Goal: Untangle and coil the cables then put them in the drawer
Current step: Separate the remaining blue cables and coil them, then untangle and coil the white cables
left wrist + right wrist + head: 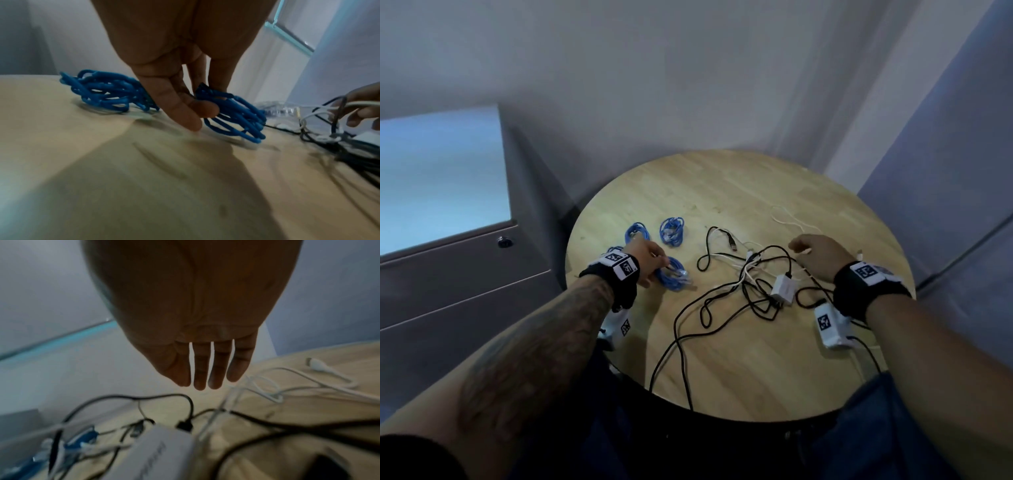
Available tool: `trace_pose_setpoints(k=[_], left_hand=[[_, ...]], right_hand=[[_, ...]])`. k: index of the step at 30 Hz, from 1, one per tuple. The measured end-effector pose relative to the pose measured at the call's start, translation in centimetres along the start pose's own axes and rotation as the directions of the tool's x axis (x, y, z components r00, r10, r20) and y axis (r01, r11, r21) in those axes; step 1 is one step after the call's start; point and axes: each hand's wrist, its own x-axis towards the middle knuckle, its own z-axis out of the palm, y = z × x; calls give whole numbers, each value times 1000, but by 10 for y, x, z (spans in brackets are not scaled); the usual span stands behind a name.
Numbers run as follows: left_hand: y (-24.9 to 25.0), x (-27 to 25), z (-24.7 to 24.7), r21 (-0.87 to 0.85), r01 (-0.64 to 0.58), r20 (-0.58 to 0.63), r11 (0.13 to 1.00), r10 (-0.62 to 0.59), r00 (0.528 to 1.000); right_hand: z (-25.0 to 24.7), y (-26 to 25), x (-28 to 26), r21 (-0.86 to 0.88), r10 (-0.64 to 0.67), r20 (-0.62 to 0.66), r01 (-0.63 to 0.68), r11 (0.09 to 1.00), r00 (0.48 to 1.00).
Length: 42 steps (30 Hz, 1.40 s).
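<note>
On the round wooden table (pixel 739 370) my left hand (pixel 654 262) (pixel 197 113) pinches a coiled blue cable (pixel 676 279) (pixel 236 120) that rests on the wood. Two more blue coils (pixel 637 233) (pixel 672 231) lie just beyond it; one blue coil (pixel 102 92) shows in the left wrist view. A tangle of black and white cables (pixel 750 287) (pixel 185 402) with a white adapter box (pixel 784 289) (pixel 164 451) fills the middle. My right hand (pixel 811 251) (pixel 205 378) hovers over the tangle, fingers straight, holding nothing.
A grey drawer cabinet (pixel 465 284) with a lock (pixel 503 242) stands left of the table, its drawers closed. A loose white cable (pixel 787 219) (pixel 308 386) trails toward the far right. Black leads hang over the table's near edge (pixel 671 394). Walls stand close behind.
</note>
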Motion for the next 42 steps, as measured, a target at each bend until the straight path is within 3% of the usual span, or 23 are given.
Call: trace_pose_setpoints(k=[4,9,13,15,19,22,26,30,33,35,37,40,42], left_hand=[[5,2,11,101,25,-47,995,-21,999],[28,-6,16,267,23,66,963,-42,997],[46,-17,16,573,-60,21,818,58,998],[52,-20,25,552,-180,17,814,205,979],[72,-25,55,440,-471,-25,764,535,845],[88,-27,85,472,-551,78,689,589,804],[82,-16,103,561,-512,224,650,476,851],[87,-24,89,390,-468,99,793,469,877],[100,-41,69,-70,-444,-64,893,440,896],[109,-53,56,-364,-439,-146,822,415,898],[115,-62,48,-521,-449,-199,725,409,891],[127,-76,44,-608,-474,-246,637,416,876],[139,-79,43,-640,-487,-259,594,429,865]], right_hand=[[18,13,14,-196,71,118,-47,979,990],[4,20,15,-193,146,140,-118,974,979],[1,24,3,-304,160,260,-77,950,952],[-8,17,-3,-267,118,202,-61,962,972],[-39,-11,-22,113,-40,-97,51,992,995],[-52,-29,-41,288,-45,-253,119,950,967],[-55,-37,-57,400,-23,-289,143,905,957],[-60,-35,-53,443,77,-398,118,889,914],[-66,-30,-50,448,172,-435,46,893,884],[-67,-24,-49,449,238,-394,-41,893,888],[-66,-25,-50,401,248,-380,-83,912,891],[-68,-50,-64,348,74,-525,134,928,848],[-68,-81,-84,449,-66,-471,303,840,880]])
